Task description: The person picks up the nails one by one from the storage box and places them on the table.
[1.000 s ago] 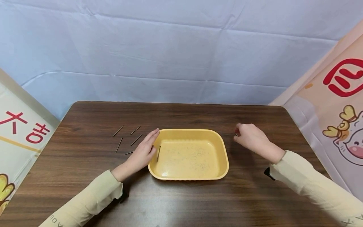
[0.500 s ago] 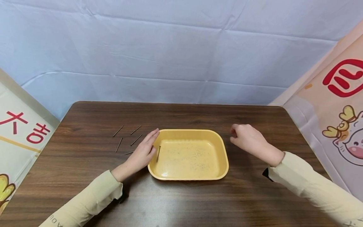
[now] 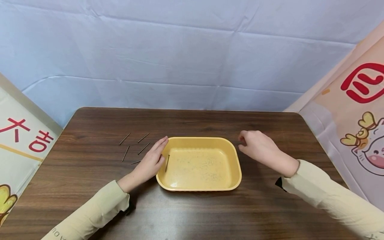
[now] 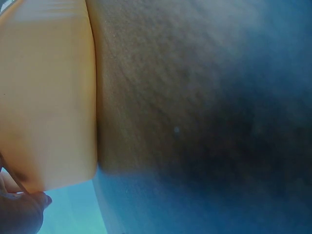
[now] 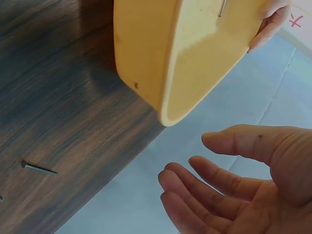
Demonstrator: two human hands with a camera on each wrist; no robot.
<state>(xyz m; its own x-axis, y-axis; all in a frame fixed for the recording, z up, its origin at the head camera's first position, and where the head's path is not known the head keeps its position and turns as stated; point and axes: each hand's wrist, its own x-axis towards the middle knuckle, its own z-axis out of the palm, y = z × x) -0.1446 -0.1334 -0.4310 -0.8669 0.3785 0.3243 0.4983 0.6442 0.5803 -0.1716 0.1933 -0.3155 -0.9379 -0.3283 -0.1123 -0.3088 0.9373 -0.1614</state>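
Observation:
A yellow plastic tray (image 3: 198, 166) stands on the table, with one nail (image 3: 167, 163) lying inside near its left wall. My left hand (image 3: 150, 160) holds the tray's left rim, fingers along the outside and thumb over the edge. In the left wrist view, fingertips show at the corner of the tray wall (image 4: 48, 97). Right of the tray is my right hand (image 3: 259, 146), its thumb and fingers apart and nothing between them in the right wrist view. There, a nail (image 5: 39, 168) lies on the table, hidden from the head view. Several nails (image 3: 144, 148) lie left of the tray.
The brown wooden table (image 3: 192, 216) has rounded far corners. Pale cloth (image 3: 192, 56) hangs behind it. Printed banners with red characters flank it, one on the left (image 3: 27, 146) and one on the right (image 3: 360, 133).
My right hand has shifted slightly left, closer to the tray's right side. A small dark tip beside its fingertips a second ago no longer shows. The left hand and tray stay in place.

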